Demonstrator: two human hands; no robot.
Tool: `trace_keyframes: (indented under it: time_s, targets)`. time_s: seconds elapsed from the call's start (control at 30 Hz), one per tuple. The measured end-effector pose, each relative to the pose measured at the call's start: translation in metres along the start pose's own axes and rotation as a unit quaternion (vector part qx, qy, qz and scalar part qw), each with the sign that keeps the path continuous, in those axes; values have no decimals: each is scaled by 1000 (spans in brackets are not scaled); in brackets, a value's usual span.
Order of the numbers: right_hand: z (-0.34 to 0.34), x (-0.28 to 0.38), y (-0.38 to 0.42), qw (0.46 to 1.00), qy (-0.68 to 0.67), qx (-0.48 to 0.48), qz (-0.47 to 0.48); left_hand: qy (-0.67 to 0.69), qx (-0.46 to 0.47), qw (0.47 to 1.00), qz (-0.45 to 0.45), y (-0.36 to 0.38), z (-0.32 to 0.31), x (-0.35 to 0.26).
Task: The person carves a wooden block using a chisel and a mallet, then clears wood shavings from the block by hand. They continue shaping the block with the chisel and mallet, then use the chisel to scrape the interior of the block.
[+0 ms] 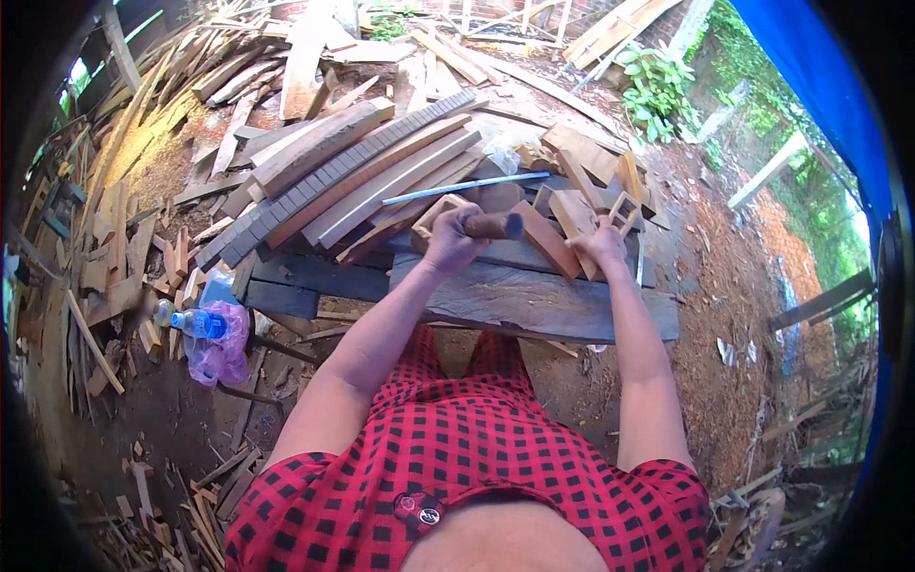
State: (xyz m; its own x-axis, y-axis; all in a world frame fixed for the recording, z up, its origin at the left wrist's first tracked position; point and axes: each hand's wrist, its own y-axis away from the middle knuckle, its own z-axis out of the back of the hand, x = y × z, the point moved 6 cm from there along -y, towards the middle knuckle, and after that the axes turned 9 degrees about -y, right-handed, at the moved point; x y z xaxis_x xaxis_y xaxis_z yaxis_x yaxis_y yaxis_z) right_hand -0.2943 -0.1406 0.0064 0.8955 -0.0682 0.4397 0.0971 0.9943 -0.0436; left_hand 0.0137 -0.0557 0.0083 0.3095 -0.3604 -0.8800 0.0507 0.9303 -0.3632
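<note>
My left hand [452, 240] is closed around a short, dark-ended wooden piece [494, 226] that looks like a handle or mallet. Just behind that hand, a small wooden frame [434, 217] shows in part. On the right side of the bench [534, 296], my right hand [602, 244] grips a light wooden block [574, 217]. Beside its fingers stands a small open wooden frame [623, 213]. A reddish wooden block [545, 240] lies between my two hands. Beyond them, a light blue strip [464, 188] rests across the wood.
Long stacked boards [391, 181] cover the bench's left and far side. At left, a bottle [200, 324] sits by a pink plastic bag [217, 357]. Scrap wood [114, 248] litters the ground. A leafy plant [656, 86] and a blue tarp [810, 67] are at right.
</note>
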Motion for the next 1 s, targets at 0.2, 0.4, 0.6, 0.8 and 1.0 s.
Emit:
trace_keyframes:
  time_s: [0.2,0.4,0.6,0.8,1.0]
  targets:
    - [18,29,38,995,53,55,64,-97,-43,994,-13,-1,-12,-4]
    - [48,116,132,733,-586,322,126,-179,-62,980,-62,2,-25,-15]
    - [14,138,133,845,-437,301,65,-208,-19,976,-66,9,-21,-12]
    - [17,142,123,909,-320,155,215,-114,-103,979,-134,55,53,-87]
    - [7,147,126,910,-340,137,194,350,70,901,-246,102,137,-272]
